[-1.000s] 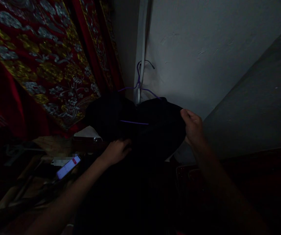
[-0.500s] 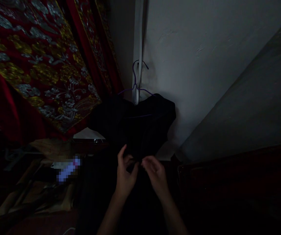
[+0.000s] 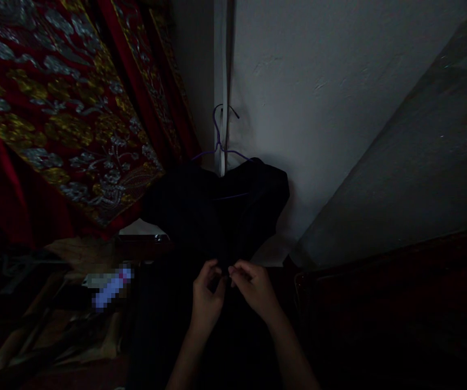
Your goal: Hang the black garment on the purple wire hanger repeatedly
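Observation:
A black garment [image 3: 180, 206] with an open neckline hangs on a thin purple wire hanger [image 3: 218, 142] in front of me. My left hand [image 3: 209, 290] is at the front of the garment, below the neckline, its thumb and fingers closed in a pinch on the cloth. Close beside it on the right, my right hand [image 3: 253, 283] pinches the garment's other front edge, fingertips almost touching the left ones. The dim light hides any button or fastener between them. The lower part of the garment melts into the dark.
Red cloth [image 3: 75, 119] with silver and gold embroidery hangs at the upper left. A white strip [image 3: 219, 65] runs down the grey wall [image 3: 298, 97] behind the hanger. At the lower left stands a wooden frame [image 3: 14, 346], with a blurred bluish item [image 3: 111, 290] by it.
My left forefinger, raised before, has curled down to the thumb. The right hand has moved slightly left and its fingers have closed further. The view has shifted a little.

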Tool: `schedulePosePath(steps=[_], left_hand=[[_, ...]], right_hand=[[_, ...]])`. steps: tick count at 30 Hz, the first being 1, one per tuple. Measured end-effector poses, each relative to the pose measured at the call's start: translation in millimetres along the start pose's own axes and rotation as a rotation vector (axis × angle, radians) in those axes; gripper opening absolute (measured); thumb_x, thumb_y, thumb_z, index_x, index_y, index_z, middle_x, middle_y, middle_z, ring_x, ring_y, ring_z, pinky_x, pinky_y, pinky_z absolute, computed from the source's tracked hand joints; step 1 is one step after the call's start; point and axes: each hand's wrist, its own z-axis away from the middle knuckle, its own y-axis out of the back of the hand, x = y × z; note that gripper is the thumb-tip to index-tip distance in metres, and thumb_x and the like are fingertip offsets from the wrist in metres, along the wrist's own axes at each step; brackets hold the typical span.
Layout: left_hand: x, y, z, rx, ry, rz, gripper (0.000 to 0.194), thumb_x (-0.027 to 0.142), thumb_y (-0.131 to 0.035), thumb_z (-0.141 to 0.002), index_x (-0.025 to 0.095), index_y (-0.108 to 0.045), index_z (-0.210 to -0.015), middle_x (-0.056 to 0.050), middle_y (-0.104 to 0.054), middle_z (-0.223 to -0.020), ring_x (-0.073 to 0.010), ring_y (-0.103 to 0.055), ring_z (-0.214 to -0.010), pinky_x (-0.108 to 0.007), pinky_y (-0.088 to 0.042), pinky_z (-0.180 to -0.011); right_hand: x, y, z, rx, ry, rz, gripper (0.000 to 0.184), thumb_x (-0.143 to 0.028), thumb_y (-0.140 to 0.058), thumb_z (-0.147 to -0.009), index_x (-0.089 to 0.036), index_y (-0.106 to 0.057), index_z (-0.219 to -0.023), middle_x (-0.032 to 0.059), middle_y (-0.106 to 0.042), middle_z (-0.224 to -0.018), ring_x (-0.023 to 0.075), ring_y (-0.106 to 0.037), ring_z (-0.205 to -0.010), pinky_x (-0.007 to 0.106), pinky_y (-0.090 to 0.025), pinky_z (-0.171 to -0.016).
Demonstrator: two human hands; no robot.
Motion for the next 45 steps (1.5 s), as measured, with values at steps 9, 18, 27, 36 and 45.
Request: schedulePosePath(steps=[9, 18, 27, 36, 45], left_hand=[[6, -5.2, -1, -0.062, -0.073, -0.224, 0.009, 0.024, -0.062, -0.084, 0.018, -0.064, -0.078, -0.001, -0.066, -0.072, -0.0176, -0.067, -0.072, -0.025, -0.053, -0.067], [-27, -18.3, -18, -0.047, -0.120, -0.374, 0.007, 0.021, -0.059, -0.083, 0.018, -0.065, -0.082, -0.002, -0.070, -0.075, -0.0192, -0.069, -0.072, -0.028, -0.054, -0.069], [-3, -2.0, -44, -0.052, -0.159, -0.422, 0.018, 0.014, -0.062, -0.083, 0.017, -0.070, -0.098, -0.008, -0.076, -0.097, -0.0238, -0.073, -0.092, -0.037, -0.057, -0.086], [165, -11.3, -117, 0.030, -0.842, -0.431, 0.025, 0.020, -0.054, -0.100, 0.022, -0.067, -0.121, -0.005, -0.071, -0.103, -0.0164, -0.066, -0.094, -0.031, -0.052, -0.088], [167, -2.3, -139, 0.135, -1.036, -0.765, 0.013, 0.014, -0.054, -0.096, 0.019, -0.062, -0.087, -0.005, -0.067, -0.086, -0.0212, -0.060, -0.085, -0.034, -0.046, -0.078]], right_hand=[[6, -8, -11, 0.062, -0.275, -0.583, 0.027, -0.040, -0.068, -0.068, -0.016, -0.063, -0.058, -0.0069, -0.040, -0.038, 0.0044, -0.025, -0.034, 0.022, -0.015, -0.040], [-81, 15, -108, 0.272, -0.038, -0.602, 0.020, -0.033, -0.068, -0.063, -0.016, -0.061, -0.056, -0.0078, -0.039, -0.038, 0.0035, -0.028, -0.034, 0.019, -0.014, -0.036], [-137, 21, -123, 0.230, 0.282, -0.529, 0.019, -0.033, -0.063, -0.075, -0.017, -0.062, -0.063, -0.0091, -0.040, -0.039, 0.0039, -0.029, -0.033, 0.020, -0.017, -0.035], [-131, 12, -100, 0.240, 0.394, -0.403, 0.020, -0.034, -0.062, -0.083, -0.019, -0.062, -0.068, -0.0082, -0.042, -0.044, 0.0063, -0.033, -0.038, 0.022, -0.023, -0.040], [-111, -2, -116, 0.267, 0.458, -0.177, 0.022, -0.032, -0.059, -0.083, -0.021, -0.050, -0.066, -0.0054, -0.045, -0.058, 0.0088, -0.039, -0.052, 0.024, -0.029, -0.051]])
